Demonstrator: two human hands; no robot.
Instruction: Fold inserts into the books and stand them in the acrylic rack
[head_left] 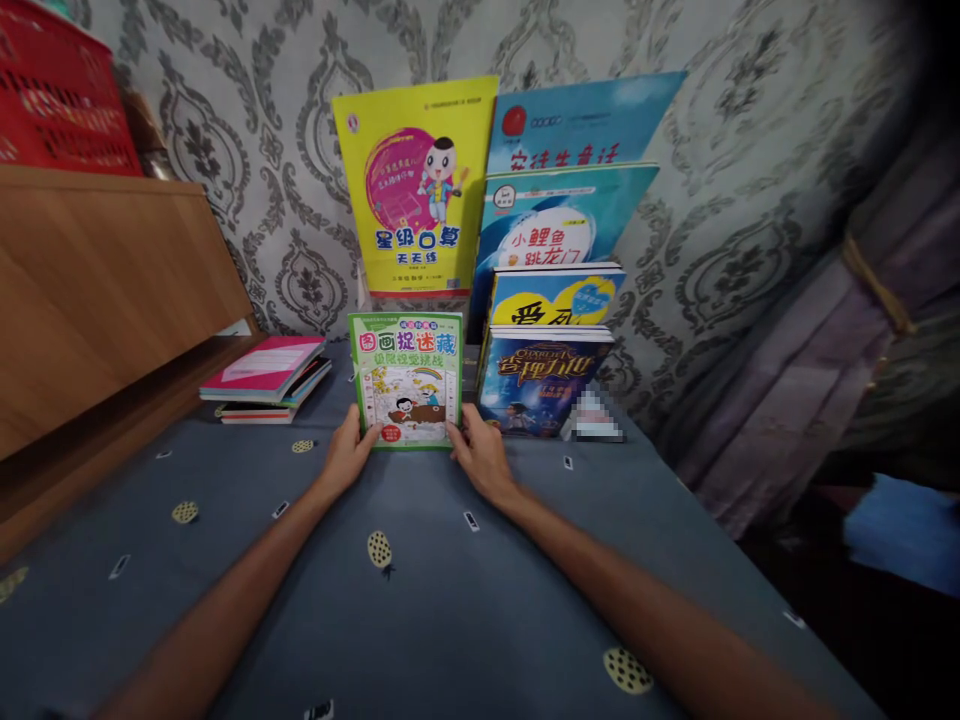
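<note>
Between my two hands a green-bordered picture book (411,385) stands upright, its cover facing me. My left hand (350,447) grips its lower left edge, thumb on the cover. The lower right edge is in my right hand (480,450), thumb also in front; the other fingers are partly hidden. Behind and above it a yellow workbook (416,190) stands upright. To the right, several upright books are ranked by height: a dark blue book (532,385) in front, then a yellow-and-blue book (551,295), a teal book (562,220) and a taller blue book (585,115).
A small pile of books (262,375) lies at left by a wooden headboard (112,300), with a red basket (60,95) on top. Patterned wallpaper (262,120) rises behind the grey-blue sheet (420,620). A tied curtain (817,360) hangs at right, beside a blue cloth (904,535).
</note>
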